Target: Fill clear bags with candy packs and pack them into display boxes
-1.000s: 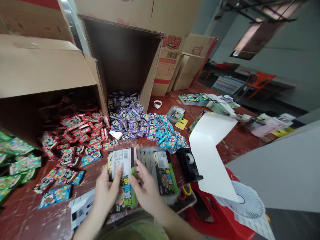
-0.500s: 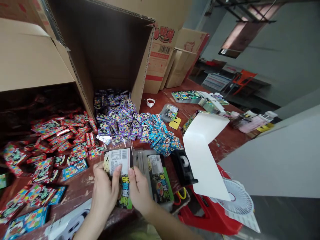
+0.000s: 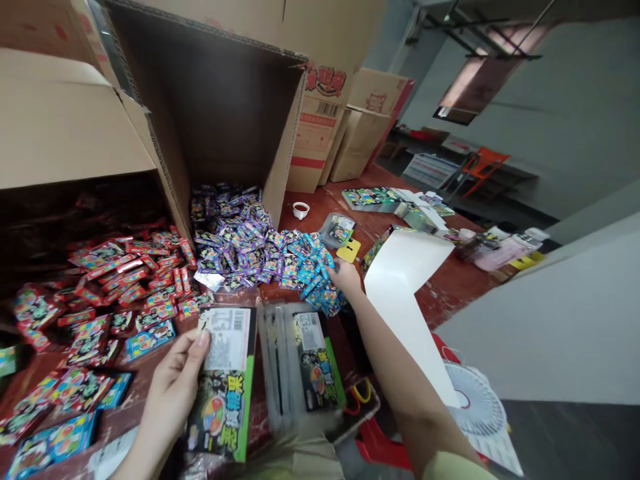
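Observation:
My left hand (image 3: 175, 380) pinches the left edge of a flat black and green candy package (image 3: 225, 393) with a white label at its top. My right hand (image 3: 346, 279) reaches to the right edge of a pile of small blue packets (image 3: 317, 273); its fingertips touch the pile, and whether they grip a packet is too small to tell. Beside the held package, a stack of similar packages (image 3: 320, 373) lies at the table's near edge. Purple packets (image 3: 240, 240) spill from a tall open carton, left of the blue ones. Red packets (image 3: 125, 273) lie further left.
Open cardboard cartons (image 3: 285, 133) stand at the back left. A small white cup (image 3: 301, 211), a yellow card (image 3: 349, 250) and a bent white sheet (image 3: 410, 300) lie on the red table (image 3: 280, 293). A white fan (image 3: 473, 400) is at the lower right.
My right hand has let go of the package and moved up and right to the blue packets. My left hand now holds the package alone, slightly lower and further left.

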A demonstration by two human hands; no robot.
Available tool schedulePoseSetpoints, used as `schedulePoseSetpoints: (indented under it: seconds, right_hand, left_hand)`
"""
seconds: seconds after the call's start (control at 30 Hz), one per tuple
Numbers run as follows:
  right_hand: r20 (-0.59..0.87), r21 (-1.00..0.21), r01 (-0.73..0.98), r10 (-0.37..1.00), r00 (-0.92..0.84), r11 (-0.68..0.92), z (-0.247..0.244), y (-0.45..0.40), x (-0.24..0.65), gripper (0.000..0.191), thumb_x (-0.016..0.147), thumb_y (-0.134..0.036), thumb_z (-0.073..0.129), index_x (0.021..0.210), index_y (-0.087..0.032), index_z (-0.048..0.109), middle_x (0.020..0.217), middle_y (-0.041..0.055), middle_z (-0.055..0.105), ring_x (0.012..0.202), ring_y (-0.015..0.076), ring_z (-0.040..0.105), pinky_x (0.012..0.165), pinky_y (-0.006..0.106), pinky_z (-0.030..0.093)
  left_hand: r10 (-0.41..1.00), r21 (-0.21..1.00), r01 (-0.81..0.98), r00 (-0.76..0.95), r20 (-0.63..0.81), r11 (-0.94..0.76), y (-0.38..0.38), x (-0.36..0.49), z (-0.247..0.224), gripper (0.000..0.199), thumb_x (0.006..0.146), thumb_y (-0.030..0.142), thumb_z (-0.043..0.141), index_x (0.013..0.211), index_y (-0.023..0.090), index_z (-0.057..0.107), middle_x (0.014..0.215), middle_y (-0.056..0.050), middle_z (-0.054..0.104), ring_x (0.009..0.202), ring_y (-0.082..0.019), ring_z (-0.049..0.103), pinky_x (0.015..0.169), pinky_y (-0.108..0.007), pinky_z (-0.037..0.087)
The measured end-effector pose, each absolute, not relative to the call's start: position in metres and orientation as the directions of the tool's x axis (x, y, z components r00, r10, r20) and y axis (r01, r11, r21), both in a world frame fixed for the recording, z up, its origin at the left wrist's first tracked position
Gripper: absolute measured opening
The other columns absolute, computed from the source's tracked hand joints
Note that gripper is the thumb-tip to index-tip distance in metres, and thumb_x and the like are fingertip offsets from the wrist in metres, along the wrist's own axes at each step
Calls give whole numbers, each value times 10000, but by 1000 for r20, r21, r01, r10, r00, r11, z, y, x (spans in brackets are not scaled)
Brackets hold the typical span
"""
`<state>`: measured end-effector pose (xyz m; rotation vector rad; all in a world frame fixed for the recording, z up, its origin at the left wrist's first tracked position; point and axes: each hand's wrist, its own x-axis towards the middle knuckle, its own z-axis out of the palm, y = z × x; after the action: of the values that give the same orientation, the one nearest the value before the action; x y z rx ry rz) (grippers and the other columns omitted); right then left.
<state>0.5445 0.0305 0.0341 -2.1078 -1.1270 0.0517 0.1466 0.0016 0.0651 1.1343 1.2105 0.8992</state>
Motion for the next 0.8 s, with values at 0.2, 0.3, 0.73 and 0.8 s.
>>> schedulePoseSetpoints:
  seconds: [0.2, 0.3, 0.73, 0.8]
  right_hand:
    - [272, -731, 625, 723, 635, -274, 29, 11, 555, 340, 767, -240, 569, 1081, -121, 625, 1096, 160, 698, 972, 232, 676, 878, 360, 521]
    - [202, -783, 573, 774, 600, -240, 28, 19, 559, 484, 618, -144, 674, 1097, -103, 624, 1116, 156, 692, 962, 227, 670, 880, 353, 520]
    - [135, -974, 224, 849, 511, 20, 73, -10, 499, 583, 665, -471, 739, 1135, -220, 502, 841, 39, 711, 664, 181, 673, 591, 320, 569]
    - [122, -990, 114, 910, 395, 84, 84, -22, 467, 563, 672, -413, 775, 1146, -237, 527, 818, 24, 700, 647, 166, 666, 560, 288, 556]
  left_hand:
    - [944, 952, -16, 133, -301, 305, -4, 138, 51, 529, 660, 661, 704, 860, 172, 712, 802, -57, 735, 726, -217, 672, 646, -285, 555]
    - [933, 941, -64, 167, -317, 332, -8, 137, 45, 486, 699, 616, 707, 912, 180, 722, 864, -60, 749, 736, -207, 681, 674, -281, 558]
    - [953, 953, -83, 118, -280, 291, -12, 122, 44, 514, 708, 587, 718, 995, 160, 729, 940, -91, 768, 819, -225, 696, 734, -288, 543]
    - [962, 968, -55, 132, -238, 246, -15, 127, 48, 509, 717, 583, 711, 1003, 163, 733, 959, -89, 766, 822, -213, 687, 732, -277, 534]
